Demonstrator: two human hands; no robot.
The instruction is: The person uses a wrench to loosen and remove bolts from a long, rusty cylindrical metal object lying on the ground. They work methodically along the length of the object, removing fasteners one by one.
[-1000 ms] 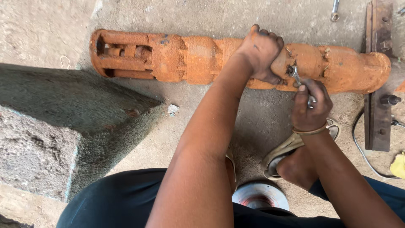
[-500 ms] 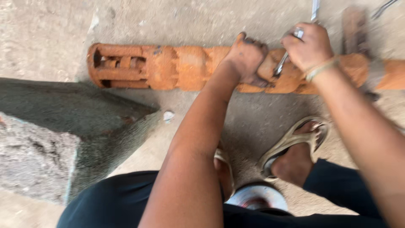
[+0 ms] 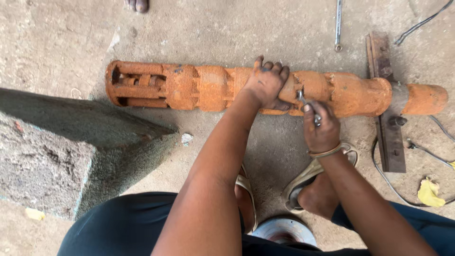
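Rust covers the long orange pump casing (image 3: 213,87) that lies across the concrete floor (image 3: 227,28) in front of you, its slotted end to your left and its narrow neck resting over a flat steel bar (image 3: 386,142) to your right. Your left hand (image 3: 266,85) lies on top of the casing near its middle, fingers together and curled over the far side, much as it did half a second ago. Your right hand (image 3: 321,130) has changed most: it was up on the casing beside the left one, and now it has dropped to the near side, fist closed around the handle of a small metal spanner (image 3: 308,106) whose head meets the casing just beside your left thumb. Your view has also steadied and pulled back, so a long wrench (image 3: 338,23) on the floor beyond the casing and a grey stone block (image 3: 71,151) at your left now show clearly.
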